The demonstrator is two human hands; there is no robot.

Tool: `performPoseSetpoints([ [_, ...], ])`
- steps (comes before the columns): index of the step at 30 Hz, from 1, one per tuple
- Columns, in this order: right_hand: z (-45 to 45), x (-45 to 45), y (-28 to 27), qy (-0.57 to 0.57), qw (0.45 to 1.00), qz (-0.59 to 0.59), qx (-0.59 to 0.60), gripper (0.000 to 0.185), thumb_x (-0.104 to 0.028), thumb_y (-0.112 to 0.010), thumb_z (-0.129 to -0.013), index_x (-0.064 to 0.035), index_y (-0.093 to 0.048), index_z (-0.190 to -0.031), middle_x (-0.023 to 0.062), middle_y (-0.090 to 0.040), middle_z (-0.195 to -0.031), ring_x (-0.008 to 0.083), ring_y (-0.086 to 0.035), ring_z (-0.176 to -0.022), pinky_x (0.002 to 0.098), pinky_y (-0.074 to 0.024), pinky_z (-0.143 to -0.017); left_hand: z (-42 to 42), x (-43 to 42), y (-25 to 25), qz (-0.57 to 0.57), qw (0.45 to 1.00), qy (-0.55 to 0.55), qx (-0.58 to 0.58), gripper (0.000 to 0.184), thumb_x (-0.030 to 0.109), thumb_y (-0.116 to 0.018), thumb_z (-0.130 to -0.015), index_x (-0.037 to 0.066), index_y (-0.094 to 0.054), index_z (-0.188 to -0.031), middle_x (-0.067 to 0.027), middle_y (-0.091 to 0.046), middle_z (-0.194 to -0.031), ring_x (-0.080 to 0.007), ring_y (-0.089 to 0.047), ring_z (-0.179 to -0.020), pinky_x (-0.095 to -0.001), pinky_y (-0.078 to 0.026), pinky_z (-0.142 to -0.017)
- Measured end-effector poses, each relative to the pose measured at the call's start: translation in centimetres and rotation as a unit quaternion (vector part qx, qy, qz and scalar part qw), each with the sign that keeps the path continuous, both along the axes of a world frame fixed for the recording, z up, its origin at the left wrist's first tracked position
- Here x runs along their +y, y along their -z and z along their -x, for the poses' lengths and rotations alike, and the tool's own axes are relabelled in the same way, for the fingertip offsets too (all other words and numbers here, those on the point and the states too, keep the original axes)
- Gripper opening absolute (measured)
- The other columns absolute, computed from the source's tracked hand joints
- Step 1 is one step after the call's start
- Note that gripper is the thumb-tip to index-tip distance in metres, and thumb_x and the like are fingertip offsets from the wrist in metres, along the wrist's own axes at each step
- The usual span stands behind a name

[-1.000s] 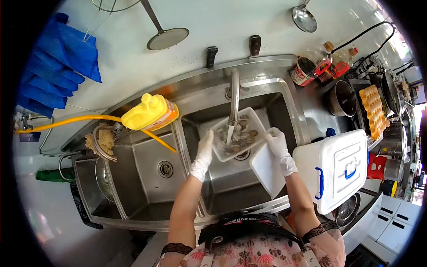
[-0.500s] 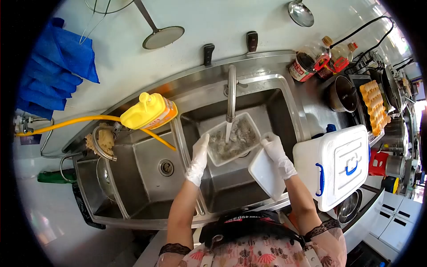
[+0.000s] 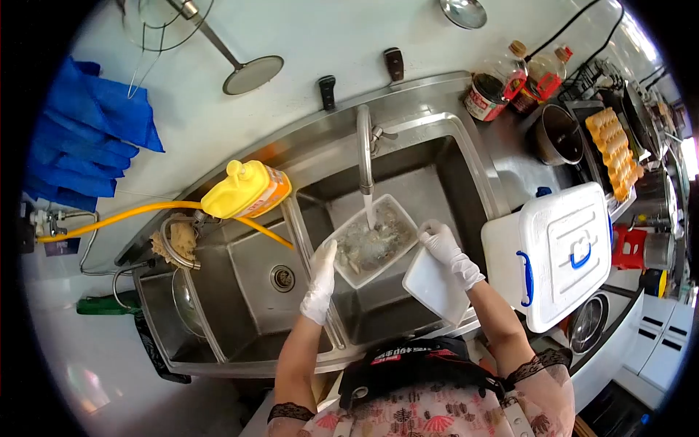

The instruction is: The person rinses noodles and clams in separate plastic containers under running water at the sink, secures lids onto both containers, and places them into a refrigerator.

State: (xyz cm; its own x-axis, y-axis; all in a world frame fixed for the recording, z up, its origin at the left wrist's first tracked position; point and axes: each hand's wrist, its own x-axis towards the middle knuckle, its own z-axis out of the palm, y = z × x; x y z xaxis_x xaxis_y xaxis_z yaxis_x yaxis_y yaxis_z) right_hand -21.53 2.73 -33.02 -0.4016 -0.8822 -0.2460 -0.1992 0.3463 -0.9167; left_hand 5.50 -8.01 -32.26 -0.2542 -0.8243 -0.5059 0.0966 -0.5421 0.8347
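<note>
With the white-gloved left hand [image 3: 322, 269], touched the left edge of a white, rectangular plastic tub [image 3: 378, 272]; could not tell, with the fingers partly out of sight, whether closed on the rim. With the white-gloved right hand [image 3: 439, 244], gripped the far end of a flat, white, rectangular plastic lid [image 3: 435, 288], just beside the tub's right corner. Had the tub inside the right basin of a long stainless-steel sink [image 3: 247, 269], under running water from a curved steel tap [image 3: 365, 146].

Saw, at the far side of the sink, left of the tap, a yellow plastic jug with an orange label [image 3: 244, 191], and near it a yellow hose [image 3: 138, 215]. Noticed rumpled blue cloths [image 3: 87, 135] against the pale wall [image 3: 306, 36] at far left; to the right of the sink, a white plastic box with blue handles [image 3: 502, 247].

Could not make out the tub's contents through the churned water. Found the round steel ladle [image 3: 464, 11] cut off at the top, and a round, shiny dish or cover [image 3: 188, 302] half hidden in the left compartment. Could barely separate the crowded, warped items at far right.
</note>
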Motion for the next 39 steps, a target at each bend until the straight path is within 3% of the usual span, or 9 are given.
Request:
performPoseSetpoints([
  [4, -0.7, 2.1, -0.9, 0.0, 0.997, -0.071, -0.02, 0.025, -0.026, -0.06, -0.086, -0.0024, -0.062, -0.079, 0.0042, -0.059, -0.066, 0.0133, -0.055, -0.061, 0.0284, -0.0442, -0.056, -2.1, 2.4, 0.5, 0.016, 0.998, 0.006, -0.068, 0.036, 0.023, -0.056, -0.091, -0.003, -0.056, -0.116, -0.007, -0.059, -0.112, -0.015, -0.054, -0.102, -0.0288, -0.041, -0.091],
  [6, -0.1, 3.5, -1.3, 0.017, 0.994, -0.099, -0.038, 0.032, -0.033, -0.06, -0.088, -0.0028, -0.062, -0.08, 0.0044, -0.06, -0.066, 0.0143, -0.056, -0.06, 0.0287, -0.0441, -0.055, -2.5, 3.6, -0.3, -0.005, 0.997, -0.024, -0.072, 0.029, 0.018, -0.061, -0.088, -0.003, -0.061, -0.108, -0.0044, -0.062, -0.101, -0.0116, -0.056, -0.093, -0.0254, -0.042, -0.085],
  [9, 1.2, 5.9, 0.0, 0.145, 0.94, -0.164, -0.261, 0.051, -0.05, -0.047, -0.091, -0.0021, -0.062, -0.089, 0.0051, -0.062, -0.072, 0.0115, -0.057, -0.062, 0.027, -0.0473, -0.057, -3.7, 5.3, -0.6, 0.014, 0.994, 0.009, -0.108, 0.032, 0.02, -0.055, -0.092, -0.004, -0.058, -0.113, -0.0069, -0.06, -0.109, -0.0148, -0.055, -0.1, -0.0274, -0.042, -0.089],
  [17, -0.8, 9.3, 2.0, 0.232, 0.894, -0.252, -0.289, 0.059, -0.055, -0.046, -0.09, 0.0017, -0.061, -0.095, 0.0058, -0.062, -0.077, 0.0121, -0.057, -0.066, 0.0272, -0.048, -0.063, -3.8, 8.3, -5.2, 0.029, 0.986, 0.018, -0.162, 0.028, 0.017, -0.057, -0.09, -0.003, -0.06, -0.109, -0.0046, -0.062, -0.101, -0.0117, -0.055, -0.092, -0.0255, -0.043, -0.084],
  [23, 0.2, 11.0, 1.8, 0.206, 0.854, -0.123, -0.461, 0.024, -0.022, -0.055, -0.092, 0.001, -0.059, -0.096, 0.0097, -0.064, -0.082, 0.0178, -0.062, -0.069, 0.0298, -0.0523, -0.063, -4.4, 8.8, -6.7, 0.029, 0.982, 0.012, -0.185, 0.024, 0.012, -0.057, -0.09, -0.004, -0.06, -0.108, -0.0049, -0.062, -0.1, -0.0108, -0.055, -0.09, -0.0236, -0.043, -0.081],
  [32, -9.3, 9.0, 1.0, 0.222, 0.792, -0.085, -0.563, 0.017, -0.012, -0.06, -0.087, 0.0024, -0.058, -0.096, 0.0064, -0.062, -0.081, 0.0154, -0.058, -0.067, 0.0257, -0.0493, -0.067, -5.3, 8.9, -5.5, -0.01, 0.985, 0.017, -0.172, 0.021, 0.007, -0.056, -0.089, -0.004, -0.059, -0.107, -0.0048, -0.063, -0.094, -0.0099, -0.058, -0.08, -0.0238, -0.047, -0.071],
  [34, -11.9, 8.5, 0.9, 0.25, 0.788, -0.094, -0.555, 0.014, -0.012, -0.06, -0.086, 0.0003, -0.058, -0.092, 0.0044, -0.06, -0.076, 0.013, -0.057, -0.063, 0.0254, -0.0481, -0.058, -5.4, 9.1, -4.7, 0.051, 0.976, -0.003, -0.21, 0.02, 0.004, -0.055, -0.088, -0.004, -0.059, -0.106, -0.006, -0.063, -0.094, -0.0097, -0.058, -0.08, -0.0256, -0.047, -0.066],
  [36, -13.3, 8.3, 1.6, 0.242, 0.802, -0.123, -0.532, 0.015, -0.012, -0.054, -0.09, 0.0008, -0.055, -0.098, 0.0088, -0.061, -0.086, 0.018, -0.061, -0.075, 0.0317, -0.0517, -0.071, -5.3, 9.4, -5.9, 0.018, 0.983, -0.002, -0.185, 0.021, 0.001, -0.054, -0.087, -0.004, -0.059, -0.107, -0.0081, -0.063, -0.099, -0.0107, -0.059, -0.088, -0.0276, -0.048, -0.07],
  [39, -14.0, 7.7, 1.8, 0.27, 0.794, -0.138, -0.527, 0.014, -0.014, -0.055, -0.09, -0.0015, -0.056, -0.096, 0.0066, -0.06, -0.082, 0.0172, -0.059, -0.068, 0.0307, -0.0511, -0.063, -6.2, 9.3, -5.4, 0.272, 0.918, 0.153, -0.244, 0.023, 0.002, -0.056, -0.087, -0.004, -0.058, -0.108, -0.0083, -0.063, -0.101, -0.0113, -0.058, -0.091, -0.0272, -0.048, -0.075],
])
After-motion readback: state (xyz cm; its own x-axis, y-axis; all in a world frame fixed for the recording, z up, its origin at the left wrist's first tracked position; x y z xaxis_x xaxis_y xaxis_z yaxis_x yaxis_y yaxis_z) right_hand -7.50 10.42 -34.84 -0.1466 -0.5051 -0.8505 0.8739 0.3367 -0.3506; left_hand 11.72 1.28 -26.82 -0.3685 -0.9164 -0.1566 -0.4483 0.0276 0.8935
